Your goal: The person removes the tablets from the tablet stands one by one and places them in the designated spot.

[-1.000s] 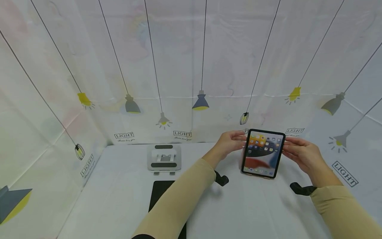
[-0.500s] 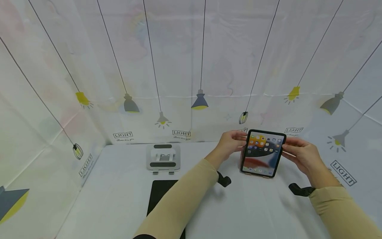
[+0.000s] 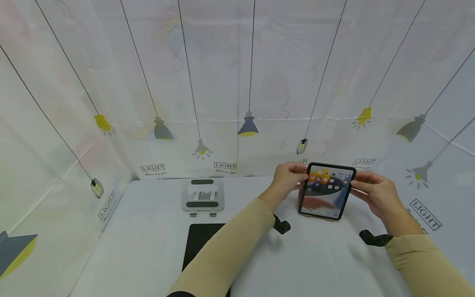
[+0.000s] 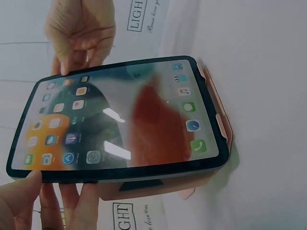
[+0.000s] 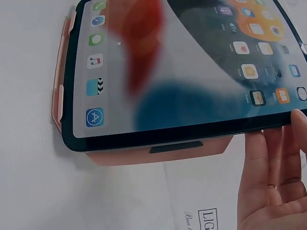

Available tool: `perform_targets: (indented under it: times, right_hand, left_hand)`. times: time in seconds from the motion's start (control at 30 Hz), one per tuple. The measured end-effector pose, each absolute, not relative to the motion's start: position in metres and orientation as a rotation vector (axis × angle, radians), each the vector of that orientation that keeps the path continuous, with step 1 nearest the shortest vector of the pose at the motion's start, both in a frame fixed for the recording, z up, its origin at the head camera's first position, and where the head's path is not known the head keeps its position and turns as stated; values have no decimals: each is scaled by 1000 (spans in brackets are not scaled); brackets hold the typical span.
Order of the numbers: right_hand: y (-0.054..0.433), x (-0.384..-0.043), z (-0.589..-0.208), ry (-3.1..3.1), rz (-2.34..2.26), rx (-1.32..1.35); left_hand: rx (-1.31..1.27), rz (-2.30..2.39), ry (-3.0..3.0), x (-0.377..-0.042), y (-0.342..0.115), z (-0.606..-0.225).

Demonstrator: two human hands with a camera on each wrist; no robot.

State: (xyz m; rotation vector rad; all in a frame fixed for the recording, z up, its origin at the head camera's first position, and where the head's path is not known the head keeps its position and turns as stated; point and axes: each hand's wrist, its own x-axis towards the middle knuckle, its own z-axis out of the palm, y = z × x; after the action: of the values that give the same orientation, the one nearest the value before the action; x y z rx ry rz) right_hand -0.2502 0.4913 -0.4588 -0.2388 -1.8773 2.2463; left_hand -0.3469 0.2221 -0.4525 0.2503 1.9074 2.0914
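Note:
A tablet (image 3: 326, 192) with a lit home screen and black border leans back on a rose-coloured stand (image 4: 158, 187). Two small lips of the stand hook over its lower edge, as the left wrist view shows. My left hand (image 3: 287, 179) pinches the upper left edge, thumb at the front border and fingers behind. On the opposite edge my right hand (image 3: 376, 196) pinches likewise; its thumb (image 5: 300, 127) lies at the border in the right wrist view. Most of the stand is hidden behind the tablet.
A silver-grey folded stand (image 3: 203, 196) with dark pads lies at the back of the white table (image 3: 148, 239). In front of it is a flat black panel (image 3: 198, 239), partly covered by my left sleeve (image 3: 226, 251). A lamp-print curtain (image 3: 208, 82) rises behind the table.
My left hand has shifted slightly right, onto the tablet's edge. The right thumb has come over onto the front border. The tablet's top has dipped slightly.

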Motion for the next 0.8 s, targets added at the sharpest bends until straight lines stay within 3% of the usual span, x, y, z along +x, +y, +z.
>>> perform_targets:
  times: [0.8]
  right_hand:
    - [482,-248,-452,-1863,2216,-159]
  left_hand:
    - [249,2100,1922,-342,209,-440]
